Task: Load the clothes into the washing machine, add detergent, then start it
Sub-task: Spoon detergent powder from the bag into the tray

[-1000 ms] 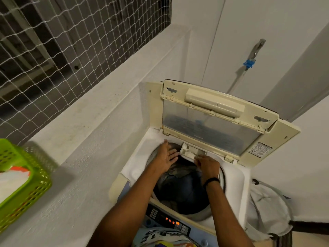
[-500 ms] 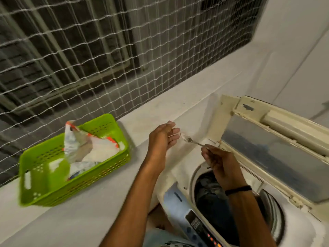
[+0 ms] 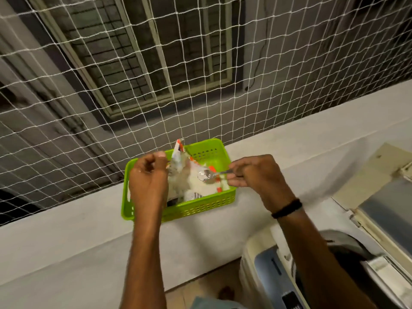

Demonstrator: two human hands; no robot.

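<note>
Both hands had swung away from the corner of the washing machine since half a second before and now sat over the basket, which had come to the middle of my view. My right hand [image 3: 256,175] pinched the handle of the spoon [image 3: 205,175] between thumb and curled fingers. The spoon's bowl pointed toward 9 o'clock and hung just above the open mouth of the detergent packet [image 3: 178,159]. I could not tell whether the bowl touched the white powder below it.

My left hand [image 3: 148,177], at 9 o'clock from the spoon, had its fingers curled and its thumb up. It pinched the packet's torn edge and held that side up. A black wristband [image 3: 287,208] circled my right wrist.

The packet lay inside the green basket [image 3: 200,206], with one orange-and-white flap standing above the far rim at 12 o'clock. The basket stood on the grey ledge [image 3: 289,139], close to the white net [image 3: 89,108] that ran behind it from 9 to 2 o'clock.

The washing machine [image 3: 267,270] stood at 4 o'clock, below the ledge and under my right forearm. Its lid [image 3: 383,204] was raised at 3 o'clock, well apart from the basket.
</note>
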